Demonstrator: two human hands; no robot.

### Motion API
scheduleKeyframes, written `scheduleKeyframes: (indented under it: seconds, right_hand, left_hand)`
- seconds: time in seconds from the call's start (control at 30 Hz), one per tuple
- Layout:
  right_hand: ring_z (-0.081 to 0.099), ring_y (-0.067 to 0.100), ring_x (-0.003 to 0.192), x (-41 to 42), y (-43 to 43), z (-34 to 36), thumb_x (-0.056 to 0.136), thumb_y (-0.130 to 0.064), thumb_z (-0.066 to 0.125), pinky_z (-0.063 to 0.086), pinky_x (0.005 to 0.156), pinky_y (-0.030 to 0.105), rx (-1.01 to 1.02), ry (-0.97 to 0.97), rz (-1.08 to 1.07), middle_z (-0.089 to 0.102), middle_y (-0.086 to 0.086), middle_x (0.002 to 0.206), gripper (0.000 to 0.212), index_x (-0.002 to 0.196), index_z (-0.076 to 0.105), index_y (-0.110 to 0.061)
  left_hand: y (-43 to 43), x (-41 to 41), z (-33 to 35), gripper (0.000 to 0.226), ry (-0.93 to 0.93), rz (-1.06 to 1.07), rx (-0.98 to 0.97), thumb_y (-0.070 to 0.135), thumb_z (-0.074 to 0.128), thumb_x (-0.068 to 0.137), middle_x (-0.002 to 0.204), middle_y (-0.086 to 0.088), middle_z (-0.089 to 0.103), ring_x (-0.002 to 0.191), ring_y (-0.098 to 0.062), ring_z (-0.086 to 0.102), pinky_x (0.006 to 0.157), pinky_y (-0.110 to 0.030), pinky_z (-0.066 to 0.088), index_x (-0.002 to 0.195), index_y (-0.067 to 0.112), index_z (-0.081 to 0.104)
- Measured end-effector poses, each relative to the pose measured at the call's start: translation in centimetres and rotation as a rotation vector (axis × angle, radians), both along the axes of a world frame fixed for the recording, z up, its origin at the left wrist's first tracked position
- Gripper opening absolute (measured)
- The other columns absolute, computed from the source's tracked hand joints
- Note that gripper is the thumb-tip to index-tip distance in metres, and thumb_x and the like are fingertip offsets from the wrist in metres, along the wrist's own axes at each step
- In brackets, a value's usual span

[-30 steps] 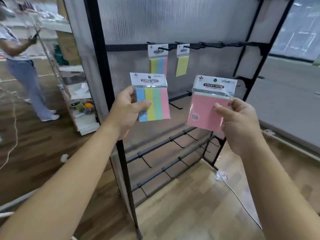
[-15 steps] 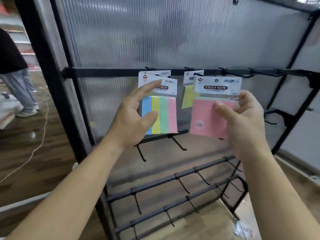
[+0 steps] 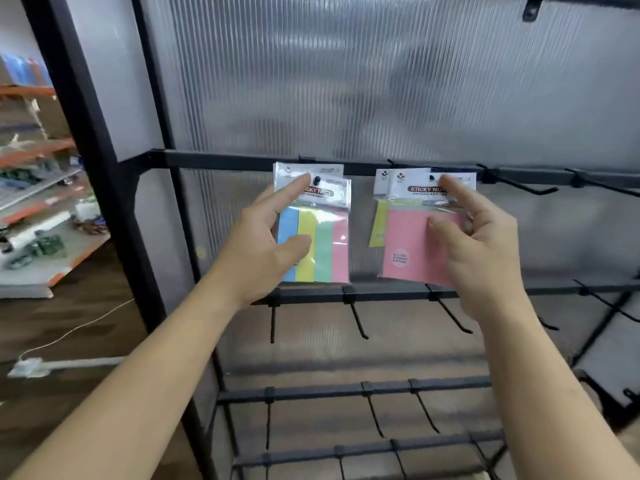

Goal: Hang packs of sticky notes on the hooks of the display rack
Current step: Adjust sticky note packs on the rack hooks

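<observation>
Your left hand [image 3: 263,247] holds the striped pack [image 3: 323,244], thumb on its front, forefinger straight on the header beside the hook [image 3: 317,180] tip that pokes through the hole. Your right hand [image 3: 485,247] pinches the pink pack [image 3: 405,244], forefinger up on its header. Both packs sit at the rack's [image 3: 100,168] top rail [image 3: 214,160]. A yellow pack [image 3: 378,223] hangs just behind the pink pack.

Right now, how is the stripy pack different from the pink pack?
The stripy pack shows four colour strips; the pink pack is one plain pink square. The left hand holds the stripy pack, the right hand the pink pack, further right. Both are white-topped and sit at the same bar.
</observation>
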State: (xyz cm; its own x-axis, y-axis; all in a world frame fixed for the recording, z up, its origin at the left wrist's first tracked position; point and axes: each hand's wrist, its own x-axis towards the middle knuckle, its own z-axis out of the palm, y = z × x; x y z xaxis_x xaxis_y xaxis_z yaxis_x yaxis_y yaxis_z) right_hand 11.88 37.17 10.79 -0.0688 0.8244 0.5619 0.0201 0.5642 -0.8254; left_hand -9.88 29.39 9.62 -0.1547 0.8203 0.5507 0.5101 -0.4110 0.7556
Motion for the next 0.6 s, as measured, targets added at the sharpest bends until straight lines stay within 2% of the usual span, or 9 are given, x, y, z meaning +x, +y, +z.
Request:
scheduleKeyframes:
  seconds: [0.1,0.17,0.27,0.33,0.4,0.5,0.53,0.6]
  right_hand:
    - [0.058,0.001,0.102,0.2,1.1,0.0,0.092,0.006,0.052,0.046,0.098,0.021,-0.036,-0.002,0.042,0.060,-0.002,0.129,0.051,0.139,0.049,-0.012]
    - [0.058,-0.008,0.092,0.2,1.7,0.1,0.092,0.007,0.051,0.046,0.088,0.012,-0.051,-0.008,0.071,0.060,-0.003,0.127,0.052,0.141,0.047,-0.012]
    - [0.058,-0.017,0.077,0.3,2.6,-0.3,0.093,0.009,0.049,0.044,0.073,0.005,-0.061,0.007,0.113,0.063,-0.012,0.117,0.053,0.141,0.046,-0.012]
    - [0.056,-0.020,0.075,0.4,3.2,-0.6,0.093,0.009,0.049,0.043,0.069,0.004,-0.065,0.018,0.117,0.062,-0.030,0.102,0.052,0.140,0.047,-0.011]
    - [0.056,-0.019,0.073,0.6,3.6,-0.9,0.093,0.007,0.051,0.043,0.069,0.004,-0.079,0.018,0.113,0.061,-0.032,0.097,0.051,0.140,0.047,-0.011]
    - [0.057,-0.016,0.080,1.1,4.3,-1.0,0.093,0.003,0.052,0.044,0.074,0.005,-0.091,0.024,0.116,0.062,-0.012,0.120,0.051,0.142,0.045,-0.009]
    - [0.057,-0.015,0.084,1.3,4.5,-0.9,0.093,0.003,0.053,0.044,0.077,0.005,-0.090,0.019,0.122,0.061,-0.011,0.125,0.051,0.142,0.044,-0.008]
    - [0.056,-0.018,0.085,1.4,4.8,-0.6,0.094,0.002,0.052,0.044,0.080,0.005,-0.079,-0.025,0.141,0.058,-0.021,0.118,0.051,0.143,0.042,-0.008]
  left_hand:
    - [0.1,0.2,-0.1,0.069,-0.023,0.042,-0.031,0.016,0.056,0.076,0.148,0.020,0.039,0.145,-0.005,0.026,0.122,-0.040,0.020,0.134,0.050,0.037]
    - [0.2,0.4,-0.1,0.069,-0.026,0.061,-0.043,0.016,0.056,0.078,0.147,0.019,0.040,0.142,-0.006,0.032,0.120,-0.041,0.024,0.132,0.051,0.036]
    - [0.5,0.6,-0.1,0.072,-0.026,0.094,-0.068,0.002,0.059,0.087,0.140,0.022,0.043,0.134,-0.004,0.042,0.117,-0.037,0.032,0.140,0.041,0.030]
    - [0.8,0.7,-0.1,0.072,0.000,0.129,-0.077,-0.004,0.057,0.090,0.138,0.019,0.045,0.131,-0.005,0.045,0.115,-0.034,0.035,0.146,0.033,0.031]
    - [1.1,0.8,-0.1,0.071,0.015,0.162,-0.083,-0.004,0.057,0.091,0.135,0.020,0.046,0.125,-0.001,0.048,0.110,-0.025,0.038,0.149,0.029,0.032]
    - [1.6,1.1,-0.2,0.071,0.012,0.188,-0.088,-0.004,0.056,0.092,0.122,0.028,0.044,0.108,0.016,0.050,0.088,0.000,0.039,0.146,0.033,0.028]
    - [1.8,1.1,-0.3,0.071,0.006,0.193,-0.087,-0.004,0.056,0.093,0.120,0.027,0.045,0.107,0.016,0.051,0.084,0.002,0.040,0.144,0.036,0.027]
    - [2.2,1.2,-0.4,0.069,-0.009,0.203,-0.082,-0.003,0.056,0.093,0.118,0.023,0.047,0.107,0.006,0.055,0.082,0.000,0.043,0.143,0.037,0.029]
